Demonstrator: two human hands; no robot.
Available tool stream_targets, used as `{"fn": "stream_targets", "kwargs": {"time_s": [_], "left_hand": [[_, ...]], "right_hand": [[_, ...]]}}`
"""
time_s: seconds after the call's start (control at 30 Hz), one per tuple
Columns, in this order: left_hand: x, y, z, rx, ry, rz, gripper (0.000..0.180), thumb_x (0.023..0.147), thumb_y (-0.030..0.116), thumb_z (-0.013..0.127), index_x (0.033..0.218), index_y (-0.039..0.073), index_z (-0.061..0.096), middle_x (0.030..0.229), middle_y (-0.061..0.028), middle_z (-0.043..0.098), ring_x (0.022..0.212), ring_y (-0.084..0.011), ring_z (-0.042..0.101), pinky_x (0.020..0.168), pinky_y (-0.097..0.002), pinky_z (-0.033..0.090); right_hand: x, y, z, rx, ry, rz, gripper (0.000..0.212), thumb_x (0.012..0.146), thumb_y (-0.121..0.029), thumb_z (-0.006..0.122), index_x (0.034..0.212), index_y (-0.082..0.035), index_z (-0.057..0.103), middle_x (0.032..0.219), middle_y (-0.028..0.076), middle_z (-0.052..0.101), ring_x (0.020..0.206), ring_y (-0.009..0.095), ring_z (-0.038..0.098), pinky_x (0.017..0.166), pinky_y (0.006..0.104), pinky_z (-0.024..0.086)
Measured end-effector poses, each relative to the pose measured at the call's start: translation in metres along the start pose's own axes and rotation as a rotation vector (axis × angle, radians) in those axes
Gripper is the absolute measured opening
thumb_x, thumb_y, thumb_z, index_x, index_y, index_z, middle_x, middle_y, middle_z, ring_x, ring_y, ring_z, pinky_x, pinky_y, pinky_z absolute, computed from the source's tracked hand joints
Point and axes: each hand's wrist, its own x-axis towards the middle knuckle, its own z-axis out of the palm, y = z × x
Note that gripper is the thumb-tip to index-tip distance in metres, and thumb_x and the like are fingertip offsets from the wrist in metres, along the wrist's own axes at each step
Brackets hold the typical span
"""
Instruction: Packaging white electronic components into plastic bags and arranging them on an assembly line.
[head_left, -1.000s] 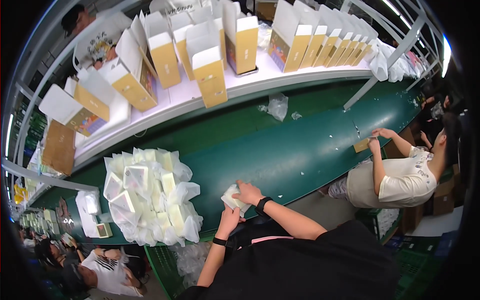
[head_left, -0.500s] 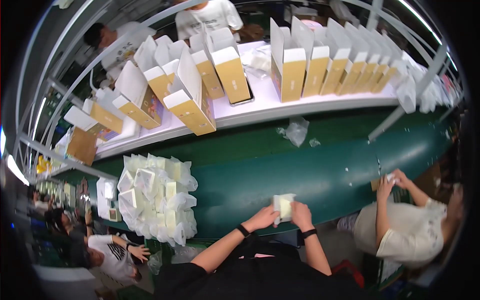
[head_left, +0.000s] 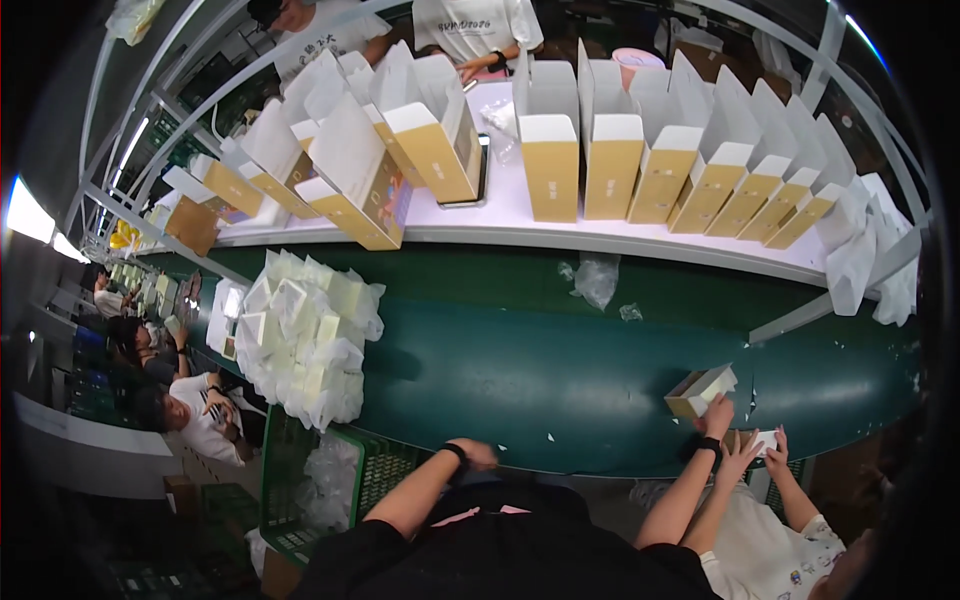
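Far to my right on the green conveyor belt (head_left: 560, 400) lies an open yellow-and-white cardboard box (head_left: 690, 394), with something pale at its opening. My right hand (head_left: 717, 415) reaches out to its near end, fingers closed on the edge. My left hand (head_left: 478, 455) rests by the belt's near edge, fingers curled in, with nothing visible in them. Left of it on the belt sits a large heap of pale small boxes in translucent white bags (head_left: 310, 335).
Upright open yellow-and-white boxes (head_left: 555, 175) line the raised white shelf (head_left: 480, 235) beyond the belt. A crumpled clear bag (head_left: 597, 280) lies below it. A green crate (head_left: 385, 470) with plastic bags stands at left. Close to my right arm, a co-worker's hands (head_left: 755, 450) hold a white item.
My hands have parted from the small white-wrapped item they both held. The right has gone far right to the open box; the left has moved left. My view has shifted.
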Motion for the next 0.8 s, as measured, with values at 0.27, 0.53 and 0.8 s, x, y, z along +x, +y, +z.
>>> {"fn": "stream_targets", "kwargs": {"time_s": [0.27,0.53,0.8], "left_hand": [[0.001,-0.114,0.151,-0.855,0.146,-0.21,0.085,0.099,0.072,0.043,0.153,0.008,0.05,0.145,-0.0134,0.06,0.12,-0.0283,0.061,0.107,-0.0427,0.046],[-0.035,-0.023,0.138,-0.601,-0.094,-0.256,0.08,0.101,0.065,0.05,0.155,0.005,0.047,0.153,-0.013,0.053,0.131,-0.0253,0.055,0.115,-0.041,0.04],[0.052,-0.118,0.227,-0.368,0.423,0.131,0.068,0.097,0.048,0.065,0.149,0.007,0.052,0.147,-0.0099,0.059,0.136,-0.0243,0.053,0.113,-0.0362,0.041]], "right_hand": [[-0.131,-0.22,-0.111,0.212,0.251,-0.292,0.03,0.104,-0.024,0.054,0.121,-0.001,0.064,0.093,0.023,0.07,0.096,0.047,0.068,0.081,0.0495,0.056],[-0.299,-0.198,0.012,-0.152,-0.847,-0.709,0.032,0.094,-0.025,0.059,0.119,-0.006,0.067,0.105,0.024,0.073,0.1,0.043,0.07,0.085,0.0543,0.056],[-0.504,-0.083,0.122,-0.659,-1.372,-0.969,0.033,0.09,-0.029,0.059,0.112,-0.008,0.074,0.115,0.023,0.073,0.112,0.043,0.068,0.092,0.056,0.055]]}}
